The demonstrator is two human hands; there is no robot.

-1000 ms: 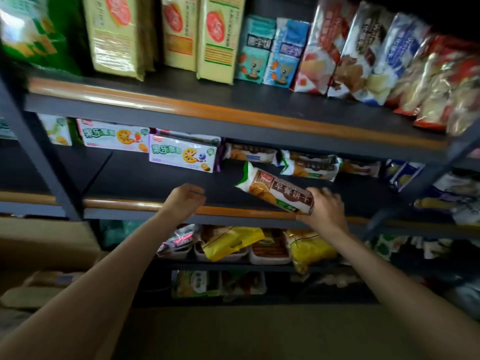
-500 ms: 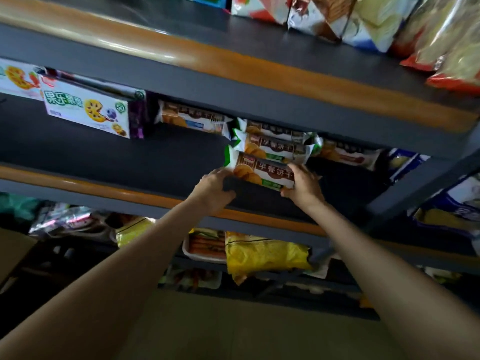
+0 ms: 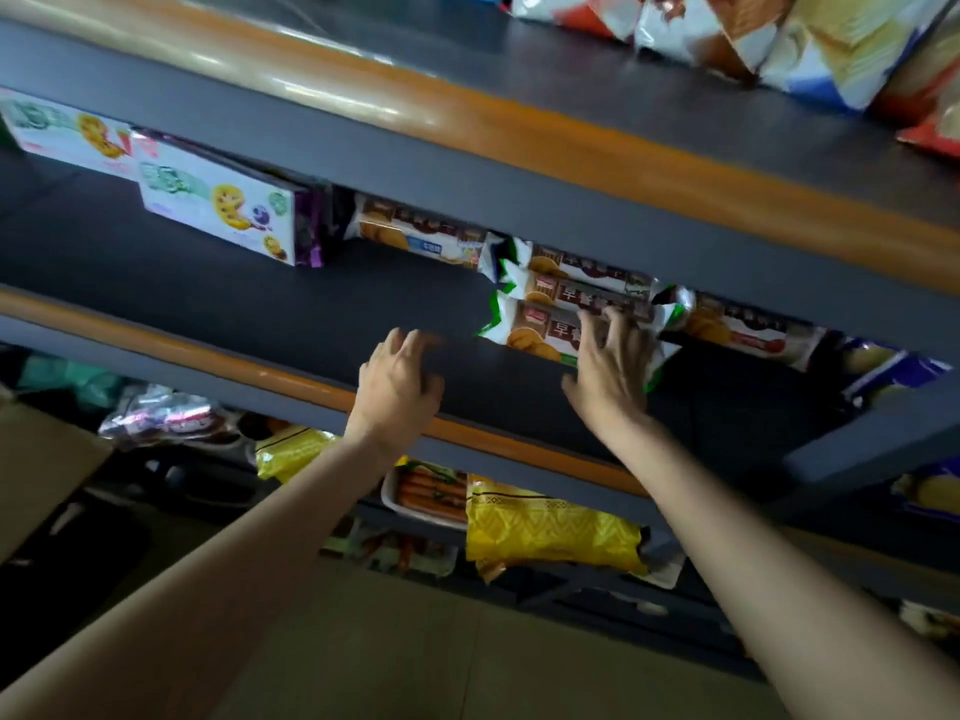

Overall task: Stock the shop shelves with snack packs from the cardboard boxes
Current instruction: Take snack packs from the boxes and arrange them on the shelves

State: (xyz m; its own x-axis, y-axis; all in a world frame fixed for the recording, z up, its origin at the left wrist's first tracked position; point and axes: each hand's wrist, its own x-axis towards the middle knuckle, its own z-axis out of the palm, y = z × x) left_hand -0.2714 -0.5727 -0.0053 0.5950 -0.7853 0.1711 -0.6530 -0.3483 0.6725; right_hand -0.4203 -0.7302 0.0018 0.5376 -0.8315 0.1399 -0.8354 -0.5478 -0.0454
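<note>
We see a matt dark shelf edged with a glossy wood-coloured strip; on it, shiny plastic biscuit packs and smooth cardboard boxes.

Right hand fingers spread on front biscuit pack; left hand loose over shelf.

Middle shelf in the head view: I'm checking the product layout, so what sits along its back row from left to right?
White cookie box → second cookie box with purple side → blue-labelled biscuit pack → stacked green-ended biscuit packs → red-labelled pack → blue bag.
</note>
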